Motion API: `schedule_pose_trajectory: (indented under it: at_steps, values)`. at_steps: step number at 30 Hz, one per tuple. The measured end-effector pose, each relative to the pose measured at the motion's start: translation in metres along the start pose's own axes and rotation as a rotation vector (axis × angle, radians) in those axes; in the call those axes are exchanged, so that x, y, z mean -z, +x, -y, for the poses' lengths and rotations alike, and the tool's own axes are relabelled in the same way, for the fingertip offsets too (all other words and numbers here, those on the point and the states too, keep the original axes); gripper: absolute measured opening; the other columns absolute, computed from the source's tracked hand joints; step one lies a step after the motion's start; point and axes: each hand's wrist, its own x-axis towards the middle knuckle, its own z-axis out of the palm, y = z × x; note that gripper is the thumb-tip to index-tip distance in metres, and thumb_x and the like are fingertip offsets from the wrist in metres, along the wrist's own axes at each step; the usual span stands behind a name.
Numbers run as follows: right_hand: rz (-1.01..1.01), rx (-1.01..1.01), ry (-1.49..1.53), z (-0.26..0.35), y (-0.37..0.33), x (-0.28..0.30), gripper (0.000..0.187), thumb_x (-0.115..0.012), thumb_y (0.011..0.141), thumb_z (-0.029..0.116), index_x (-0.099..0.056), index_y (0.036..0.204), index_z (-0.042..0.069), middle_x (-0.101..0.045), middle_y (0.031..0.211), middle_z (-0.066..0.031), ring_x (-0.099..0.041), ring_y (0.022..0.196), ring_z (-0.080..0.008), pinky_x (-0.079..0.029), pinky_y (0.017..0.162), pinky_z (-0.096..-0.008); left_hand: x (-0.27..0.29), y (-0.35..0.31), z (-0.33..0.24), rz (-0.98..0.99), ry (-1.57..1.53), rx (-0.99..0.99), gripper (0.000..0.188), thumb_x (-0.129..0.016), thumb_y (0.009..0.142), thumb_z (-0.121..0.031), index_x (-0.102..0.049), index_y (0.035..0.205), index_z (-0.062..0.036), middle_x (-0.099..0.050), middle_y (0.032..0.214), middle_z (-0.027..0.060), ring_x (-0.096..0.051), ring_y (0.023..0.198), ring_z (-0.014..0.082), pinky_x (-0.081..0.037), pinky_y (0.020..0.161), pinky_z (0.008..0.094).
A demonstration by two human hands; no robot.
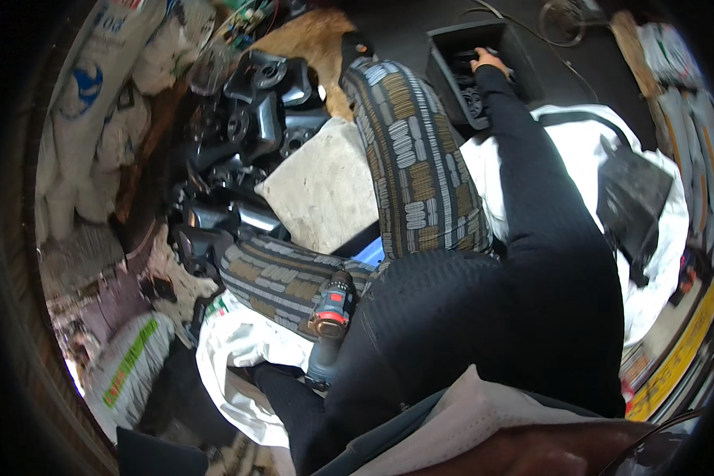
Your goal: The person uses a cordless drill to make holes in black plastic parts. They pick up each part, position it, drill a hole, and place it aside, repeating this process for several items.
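Observation:
My right hand (pixel 490 62) reaches into a black bin (pixel 500 103) at the far right, its fingers curled among dark parts; what they grip is too small to make out. Round ribbed black pieces (pixel 472 99) lie inside that bin. On my lap rests a cordless drill (pixel 332 313), grey with red accents, its chuck pointing away from me. My left sleeve (pixel 289 401) runs toward a white sack (pixel 250 345), and the left hand itself is hidden. Beyond my bent left leg, several glossy black molded housings (pixel 258 119) are piled up.
A pale square block (pixel 325 186) stands between my patterned-trouser legs. Right of me spreads a white sack (pixel 571 170) with a black piece (pixel 631 194) on it. Stuffed sacks (pixel 95 103) line the left side; a cable (pixel 563 59) trails at the far right.

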Motion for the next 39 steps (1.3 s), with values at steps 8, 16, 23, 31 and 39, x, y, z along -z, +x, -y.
schedule_pose_trajectory:
  at_steps: [8,16,23,31,39]
  values:
    - [0.002,0.414,-0.477,-0.044,0.124,0.022,0.062,-0.052,0.077,0.053,-0.05,0.127,0.018,-0.055,0.125,-0.01,-0.053,0.114,-0.028,-0.041,0.096,-0.0417,0.025,0.014,0.008,-0.307,0.162,0.076,0.03,-0.055,0.081,-0.02,-0.063,0.107,-0.0066,-0.062,0.107,0.0184,-0.059,0.103,0.0327,-0.048,0.087,0.0419]
    - [-0.112,0.345,-0.441,0.017,0.133,0.062,0.083,-0.042,0.069,0.074,-0.055,0.121,0.011,-0.055,0.123,-0.0129,-0.053,0.113,-0.0296,-0.04,0.095,-0.0412,0.088,0.024,0.144,-0.142,0.325,0.799,0.029,-0.055,0.081,-0.02,-0.064,0.105,-0.0065,-0.063,0.107,0.0181,-0.06,0.103,0.0327,-0.048,0.086,0.0418]
    - [-0.109,0.402,0.277,0.048,0.159,0.152,0.067,-0.052,0.08,0.06,-0.049,0.13,0.015,-0.054,0.126,-0.0123,-0.054,0.109,-0.029,-0.038,0.095,-0.0373,0.135,0.014,0.133,-0.343,0.343,0.584,0.021,-0.063,0.074,-0.028,-0.068,0.093,-0.0194,-0.066,0.095,0.0085,-0.063,0.089,0.0309,-0.05,0.077,0.0418]
    - [0.547,0.756,0.982,0.168,-0.154,0.079,0.023,-0.063,0.083,0.028,-0.049,0.095,0.014,-0.044,0.08,-0.0029,-0.044,0.066,-0.0151,-0.033,0.06,-0.0297,0.244,-0.059,-0.033,-1.059,0.087,-0.307,0.018,-0.07,0.079,-0.008,-0.065,0.093,0.0019,-0.066,0.085,0.0125,-0.062,0.071,0.0178,-0.049,0.066,0.0287]
    - [0.993,0.558,1.304,0.147,-0.24,0.059,0.026,-0.069,0.081,0.035,-0.058,0.068,0.015,-0.039,0.048,0.007,-0.031,0.037,-0.0063,-0.019,0.036,-0.0241,0.159,0.171,-0.187,-0.135,-0.556,-0.437,0.038,-0.067,0.081,-0.041,-0.068,0.095,-0.0064,-0.068,0.091,0.0051,-0.061,0.082,0.0095,-0.045,0.076,0.0212]
